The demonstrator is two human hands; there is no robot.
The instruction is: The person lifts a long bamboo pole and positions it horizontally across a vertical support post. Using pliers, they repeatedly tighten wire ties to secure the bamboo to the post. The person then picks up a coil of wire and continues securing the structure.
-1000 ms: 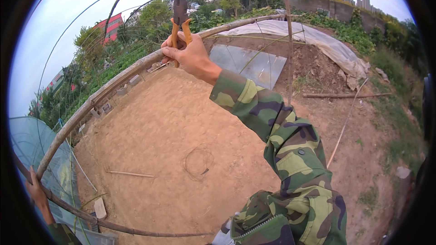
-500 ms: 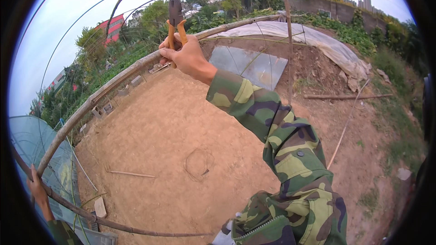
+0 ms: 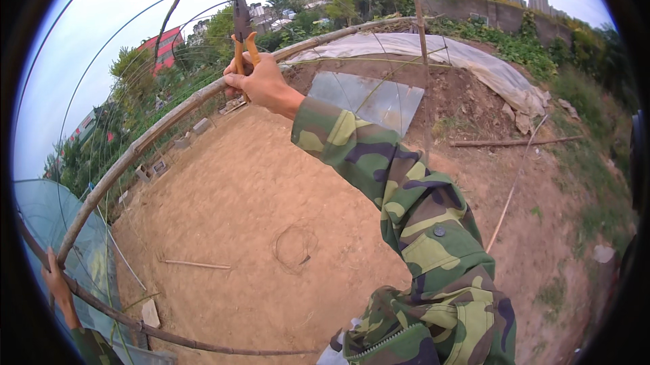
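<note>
Up at arm's length, the right hand [image 3: 261, 84] is clenched round the orange handles of a pair of pliers [image 3: 242, 33], the camouflage sleeve [image 3: 399, 196] running back down toward the lower edge of the view. The pliers stand nearly upright out of the top of that grip: the handles disappear into the fist, and the dark head pokes up above the knuckles against the sky, close to the thin wire hoops [image 3: 122, 33] that arc overhead. Whether the pliers' head is biting on a wire is too small to tell. The fist sits right at the long bamboo pole [image 3: 156, 131], which curves down and to the left from there, and the thumb side of the hand looks to be touching it. Far down at the lower left, well apart from the pliers, the left hand [image 3: 57, 284] is wrapped round the low end of a dark curved pole [image 3: 135, 324], next to a sheet of clear plastic film [image 3: 40, 216]. Below everything lies bare sandy ground [image 3: 257, 196], with a faint coil of wire [image 3: 294, 246] lying on it and a loose stick [image 3: 193, 265] just left of that.
</note>
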